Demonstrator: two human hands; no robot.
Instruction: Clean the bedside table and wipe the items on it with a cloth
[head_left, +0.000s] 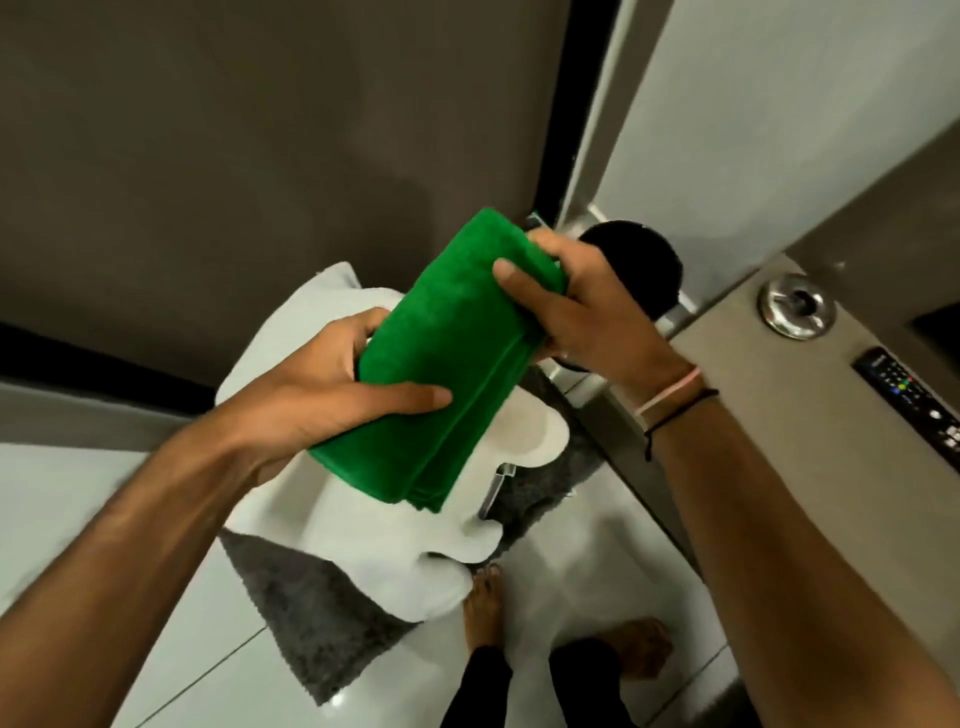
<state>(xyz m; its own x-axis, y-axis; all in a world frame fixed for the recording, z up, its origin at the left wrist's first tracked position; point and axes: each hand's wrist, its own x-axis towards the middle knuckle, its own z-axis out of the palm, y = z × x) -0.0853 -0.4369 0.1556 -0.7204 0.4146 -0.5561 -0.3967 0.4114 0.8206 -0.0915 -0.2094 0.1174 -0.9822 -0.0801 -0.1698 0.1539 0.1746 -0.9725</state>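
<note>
We hold the folded green cloth up in the air with both hands. Our left hand pinches its near end, and our right hand squeezes its far end. The bedside table sits to the right with a remote and a shiny dish on it. If we wipe too fast, we might knock them to the floor.

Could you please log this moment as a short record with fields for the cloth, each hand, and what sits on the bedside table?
cloth: green cloth, folded, held in the air
left hand: left hand grips the cloth's lower end
right hand: right hand grips its upper end
bedside table: bedside table, at right, not touched by the cloth
items on it: metal ashtray; remote control
</note>
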